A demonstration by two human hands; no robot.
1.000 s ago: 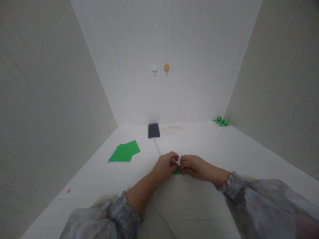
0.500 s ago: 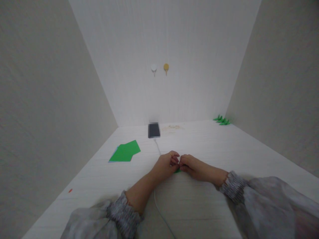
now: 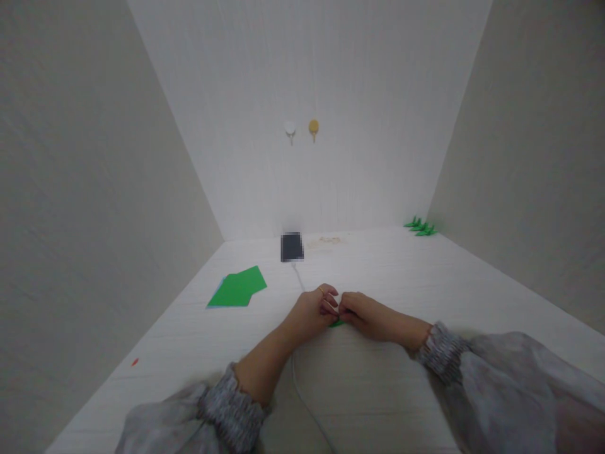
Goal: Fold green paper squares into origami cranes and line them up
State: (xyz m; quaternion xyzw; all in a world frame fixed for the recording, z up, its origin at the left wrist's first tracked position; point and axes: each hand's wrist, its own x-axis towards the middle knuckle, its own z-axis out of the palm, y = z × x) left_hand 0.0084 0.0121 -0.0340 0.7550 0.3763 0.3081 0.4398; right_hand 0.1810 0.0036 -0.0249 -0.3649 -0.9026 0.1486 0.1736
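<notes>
Between my fingertips, low over the white table, is a small piece of green paper (image 3: 336, 324), mostly hidden by the hands. My left hand (image 3: 317, 309) pinches its left side, thumb low and the other fingers curled above; a ring shows on one finger. From the right, my right hand (image 3: 360, 312) is closed on the same piece, its fingers bent and pressed together. The two hands almost touch. How the paper is folded cannot be made out.
Green paper sheets (image 3: 239, 288) lie at left on the table. A pixelated dark device (image 3: 292, 246) with a white cable (image 3: 302, 396) stands at the back. Folded green paper pieces (image 3: 421, 227) sit in the far right corner. A small red-orange bit (image 3: 135, 362) lies at left. Two hooks (image 3: 314, 128) hang on the wall.
Both hands stay in place on the green paper, with only a slight shift of the fingers. The camera view has moved a little.
</notes>
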